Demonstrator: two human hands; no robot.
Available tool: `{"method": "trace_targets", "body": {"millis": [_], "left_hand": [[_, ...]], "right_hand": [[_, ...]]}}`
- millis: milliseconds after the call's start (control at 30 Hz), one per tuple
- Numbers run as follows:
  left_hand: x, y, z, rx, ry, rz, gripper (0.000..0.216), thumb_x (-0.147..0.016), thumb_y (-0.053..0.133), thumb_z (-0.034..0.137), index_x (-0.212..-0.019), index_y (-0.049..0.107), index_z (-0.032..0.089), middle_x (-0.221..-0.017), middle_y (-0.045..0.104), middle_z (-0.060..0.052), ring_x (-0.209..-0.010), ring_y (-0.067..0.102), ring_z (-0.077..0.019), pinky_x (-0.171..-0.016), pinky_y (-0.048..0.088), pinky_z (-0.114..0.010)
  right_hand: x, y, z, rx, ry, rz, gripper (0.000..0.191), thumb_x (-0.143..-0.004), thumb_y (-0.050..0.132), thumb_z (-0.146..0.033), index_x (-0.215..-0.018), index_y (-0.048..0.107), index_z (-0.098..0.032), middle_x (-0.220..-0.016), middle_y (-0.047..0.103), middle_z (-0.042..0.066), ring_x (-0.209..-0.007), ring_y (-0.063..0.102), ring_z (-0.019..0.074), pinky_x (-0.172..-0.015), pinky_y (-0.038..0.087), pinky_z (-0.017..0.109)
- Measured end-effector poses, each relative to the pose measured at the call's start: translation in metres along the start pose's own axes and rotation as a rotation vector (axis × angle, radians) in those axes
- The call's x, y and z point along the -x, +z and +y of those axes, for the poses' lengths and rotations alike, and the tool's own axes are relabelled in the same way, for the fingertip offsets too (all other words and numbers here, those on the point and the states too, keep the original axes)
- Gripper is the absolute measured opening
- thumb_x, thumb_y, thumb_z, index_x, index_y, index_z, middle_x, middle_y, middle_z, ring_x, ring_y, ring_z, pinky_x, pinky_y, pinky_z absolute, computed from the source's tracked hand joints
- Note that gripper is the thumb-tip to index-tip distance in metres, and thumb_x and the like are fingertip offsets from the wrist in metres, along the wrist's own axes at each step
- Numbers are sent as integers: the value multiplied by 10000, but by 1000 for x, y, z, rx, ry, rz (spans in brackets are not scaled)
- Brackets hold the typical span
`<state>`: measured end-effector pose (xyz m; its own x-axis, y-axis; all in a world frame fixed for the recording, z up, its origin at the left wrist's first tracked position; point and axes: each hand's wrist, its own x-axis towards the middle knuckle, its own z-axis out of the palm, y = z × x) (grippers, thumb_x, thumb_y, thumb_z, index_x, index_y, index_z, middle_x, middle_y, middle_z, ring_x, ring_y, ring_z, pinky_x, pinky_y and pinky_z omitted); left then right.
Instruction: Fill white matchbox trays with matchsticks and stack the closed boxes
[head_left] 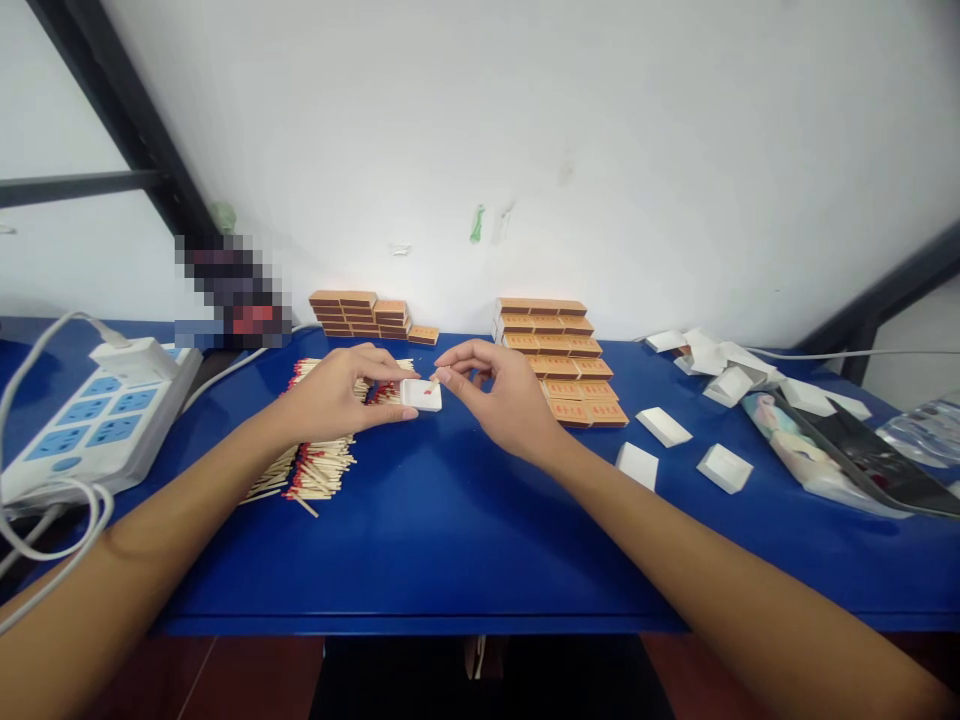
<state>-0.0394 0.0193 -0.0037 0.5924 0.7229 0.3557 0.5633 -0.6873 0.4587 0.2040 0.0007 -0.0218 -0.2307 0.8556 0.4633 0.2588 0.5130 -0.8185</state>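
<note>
My left hand (341, 395) grips a small white matchbox tray (421, 396) by its left end, thumb in front and fingers behind. A few red match heads show inside the tray. At the tray's right end, my right hand (504, 395) is closed in a pinch on matchsticks (434, 381); how many is too small to tell. Beside and partly behind my left forearm lies a heap of loose red-headed matches (322, 468) on the blue table (450, 540).
Closed matchboxes stand in a stack (356, 315) at the back left and a stepped stack (559, 345) behind my right hand. More white trays (724, 468) lie to the right, near a phone (862, 450). A power strip (101, 420) with white cables sits at left.
</note>
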Motion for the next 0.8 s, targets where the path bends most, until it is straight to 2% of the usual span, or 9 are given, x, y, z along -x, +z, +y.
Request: {"method": "trace_targets", "body": {"millis": [100, 200, 300, 400, 500, 600, 667, 767, 800], "left_hand": [[-1, -1, 4, 39, -24, 42, 433, -838, 835, 528, -1199, 834, 288, -1019, 781, -56, -897, 669, -214, -770, 531, -328], [-2, -2, 7, 101, -41, 68, 422, -824, 852, 515, -1174, 843, 279, -1007, 789, -52, -870, 677, -201, -755, 542, -314], [-2, -5, 7, 137, -45, 60, 406, -834, 845, 512, -1165, 847, 277, -1033, 798, -50, -880, 696, -196, -786, 555, -310], [-2, -11, 3, 131, -43, 21, 395, -860, 816, 534, -1181, 844, 306, -1054, 804, -43, -867, 702, -185, -775, 556, -298], [-2, -17, -3, 98, -34, -7, 405, -881, 790, 552, -1204, 837, 311, -1047, 809, -42, -875, 705, -190, -767, 551, -298], [-2, -21, -9, 19, -85, 105, 435, -879, 781, 572, -1196, 838, 279, -1034, 812, -51, -903, 709, -213, -799, 554, -319], [-3, -21, -13, -41, -135, 213, 457, -869, 780, 587, -1177, 842, 255, -1038, 812, -61, -908, 708, -224, -808, 555, -332], [-4, -19, -18, -93, -165, 287, 476, -887, 749, 590, -1197, 834, 238, -1055, 808, -72, -902, 700, -231, -812, 547, -352], [-4, -18, -19, -101, -163, 296, 474, -895, 739, 584, -1205, 832, 236, -1069, 805, -77, -911, 699, -234, -821, 544, -359]], "right_hand": [[1, 6, 2, -111, 63, 39, 144, -909, 767, -349, -941, 768, -209, -938, 801, 40, -854, 696, 195, -749, 471, 350], [2, 12, 8, -92, 65, 68, 166, -879, 810, -390, -920, 811, -229, -1016, 794, 54, -930, 677, 212, -734, 469, 350], [4, 17, 14, -75, 56, 96, 137, -861, 831, -362, -932, 830, -244, -1117, 767, 66, -1045, 667, 223, -734, 489, 336], [4, 20, 16, -38, 45, 106, 102, -873, 813, -324, -943, 833, -253, -1149, 742, 71, -1073, 658, 219, -732, 506, 323], [1, 19, 15, 6, 11, 139, 114, -916, 757, -326, -950, 821, -238, -1133, 717, 74, -988, 649, 193, -710, 505, 310], [-4, 18, 15, 81, -32, 214, 119, -950, 702, -291, -918, 778, -205, -956, 681, 40, -801, 596, 152, -718, 490, 311], [-6, 21, 16, 164, -78, 150, 88, -944, 703, -240, -883, 751, -201, -864, 653, 12, -753, 560, 147, -751, 482, 317], [-6, 31, 19, 307, -205, -123, 36, -946, 733, -215, -948, 762, -194, -900, 672, 27, -870, 576, 182, -850, 475, 340], [-5, 35, 19, 349, -244, -196, 74, -958, 738, -234, -1010, 770, -192, -951, 683, 43, -933, 577, 200, -887, 471, 352]]}}
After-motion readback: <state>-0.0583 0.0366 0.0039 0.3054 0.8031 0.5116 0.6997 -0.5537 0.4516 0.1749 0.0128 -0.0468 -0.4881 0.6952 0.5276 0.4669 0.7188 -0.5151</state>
